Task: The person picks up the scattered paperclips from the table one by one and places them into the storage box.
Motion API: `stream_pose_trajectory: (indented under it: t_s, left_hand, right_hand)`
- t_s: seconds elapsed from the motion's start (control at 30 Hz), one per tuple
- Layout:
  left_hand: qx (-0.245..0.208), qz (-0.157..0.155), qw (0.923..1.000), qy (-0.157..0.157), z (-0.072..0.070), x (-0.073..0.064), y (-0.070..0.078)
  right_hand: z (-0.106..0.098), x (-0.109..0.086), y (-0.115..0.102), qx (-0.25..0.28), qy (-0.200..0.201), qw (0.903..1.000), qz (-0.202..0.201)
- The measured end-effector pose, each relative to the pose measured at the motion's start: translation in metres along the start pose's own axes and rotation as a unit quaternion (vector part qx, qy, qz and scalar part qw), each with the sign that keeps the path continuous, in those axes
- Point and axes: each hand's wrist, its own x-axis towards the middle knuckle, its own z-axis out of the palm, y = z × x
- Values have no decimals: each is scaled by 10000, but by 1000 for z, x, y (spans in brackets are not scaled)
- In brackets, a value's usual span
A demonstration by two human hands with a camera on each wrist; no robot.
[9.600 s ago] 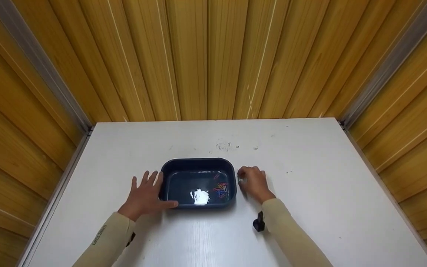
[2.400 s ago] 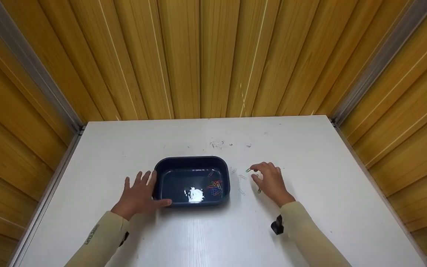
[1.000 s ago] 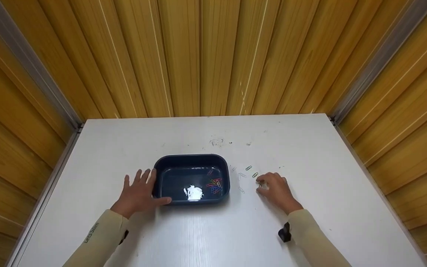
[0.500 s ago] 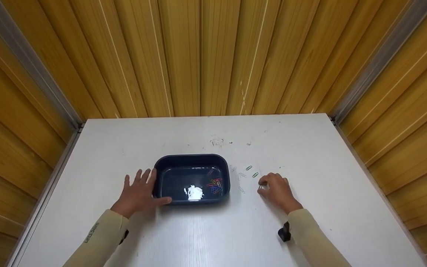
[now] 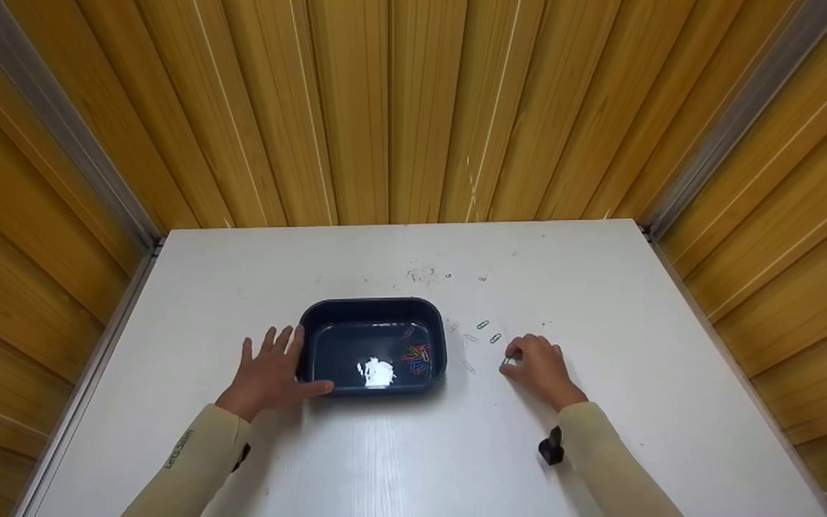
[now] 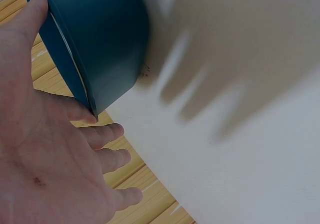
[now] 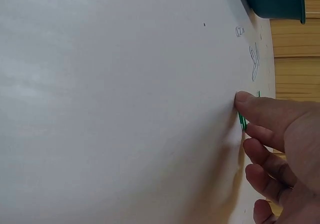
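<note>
A dark blue rectangular tray [image 5: 372, 390] stands on the white table, with several red, yellow and blue paper clips [image 5: 419, 357] in its right end. My left hand [image 5: 266, 377] rests against the tray's left side, fingers spread and thumb over the near rim [image 6: 55, 13]. To the tray's right, my right hand [image 5: 539, 370] pinches a green paper clip [image 7: 242, 121] between thumb and index finger at the tabletop. Two more green paper clips [image 5: 495, 338] lie just beyond that hand. Between them and the tray are several whitish paper clips [image 5: 469, 367], faint against the table.
Dark scuff marks [image 5: 422, 275] show on the table [image 5: 564, 280] behind the tray. Wood-patterned panels [image 5: 424, 108] rise at the back and both sides.
My right hand has moved rightward from the tray's side, leaving whitish clips, then two green clips, in view on the table. In the last second it barely moves; the left hand stays put.
</note>
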Motion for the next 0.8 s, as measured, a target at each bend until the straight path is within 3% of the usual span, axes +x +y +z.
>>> stream_pose_trajectory:
  t_s: [0.8]
  left_hand:
    - [-49, 8, 10000, -2, 1, 0, 0]
  right_hand:
    - [3, -1, -4, 651, -163, 9976, -173]
